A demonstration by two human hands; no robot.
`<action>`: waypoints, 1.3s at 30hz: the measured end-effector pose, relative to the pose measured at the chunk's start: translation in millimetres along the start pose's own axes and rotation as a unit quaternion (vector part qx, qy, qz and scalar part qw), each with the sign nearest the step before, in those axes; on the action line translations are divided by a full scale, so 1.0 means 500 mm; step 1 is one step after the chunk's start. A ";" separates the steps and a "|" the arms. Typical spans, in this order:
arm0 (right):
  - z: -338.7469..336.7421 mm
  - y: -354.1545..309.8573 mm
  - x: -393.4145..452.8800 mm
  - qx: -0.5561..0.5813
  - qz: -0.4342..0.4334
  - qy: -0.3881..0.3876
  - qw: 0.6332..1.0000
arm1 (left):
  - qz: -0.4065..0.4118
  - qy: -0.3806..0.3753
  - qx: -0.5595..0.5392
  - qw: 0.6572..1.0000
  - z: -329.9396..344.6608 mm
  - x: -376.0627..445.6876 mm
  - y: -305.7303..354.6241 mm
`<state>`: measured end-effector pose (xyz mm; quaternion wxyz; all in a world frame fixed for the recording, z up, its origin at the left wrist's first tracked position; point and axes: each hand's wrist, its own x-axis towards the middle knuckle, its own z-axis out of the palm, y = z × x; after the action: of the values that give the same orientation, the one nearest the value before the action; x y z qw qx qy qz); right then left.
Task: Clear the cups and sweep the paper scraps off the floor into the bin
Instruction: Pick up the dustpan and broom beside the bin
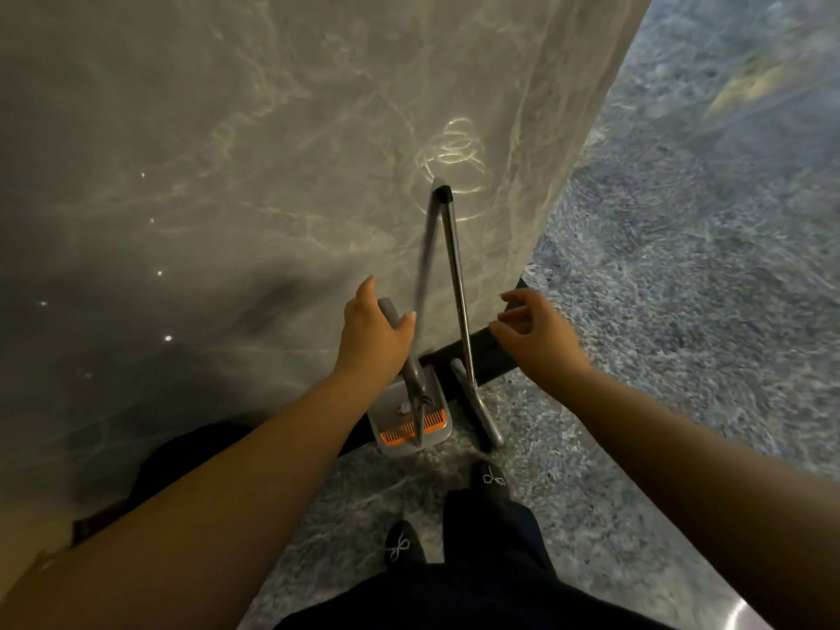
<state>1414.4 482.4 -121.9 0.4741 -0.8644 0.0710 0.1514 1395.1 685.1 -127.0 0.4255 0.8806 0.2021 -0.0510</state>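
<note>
Dustpan [411, 418] with orange comb teeth stands at lower centre against the marble wall [227, 175]; left hand [375, 331] grips its handle. Broom [457, 288] leans just right, right hand [538, 331] loosely spread, empty, beside it.

A large grey marble-veined wall panel [272, 175] is seen filling the left and centre, with faint pale scribble marks [450, 161] near its right edge. A black skirting strip [495, 352] is set along its base. Blue-grey mottled stone flooring [682, 334] is spread to the right. Two black socks with white looped emblems [491, 482] are seen on the floor below.
</note>
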 end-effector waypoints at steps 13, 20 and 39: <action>0.047 -0.112 0.314 0.024 -0.113 -0.009 0.993 | -0.137 0.018 -0.051 0.989 0.044 0.110 0.005; 0.102 -0.106 0.432 0.010 -0.114 0.028 0.993 | -0.144 0.020 -0.055 0.988 0.054 0.112 0.007; 0.053 -0.035 0.202 -0.053 -0.106 0.137 0.983 | -0.110 -0.076 -0.068 0.989 0.025 0.052 -0.033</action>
<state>1509.3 516.3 -154.8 0.4271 -0.9034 0.0352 -0.0161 1413.3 692.9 -153.7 0.4899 0.8157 0.2683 -0.1505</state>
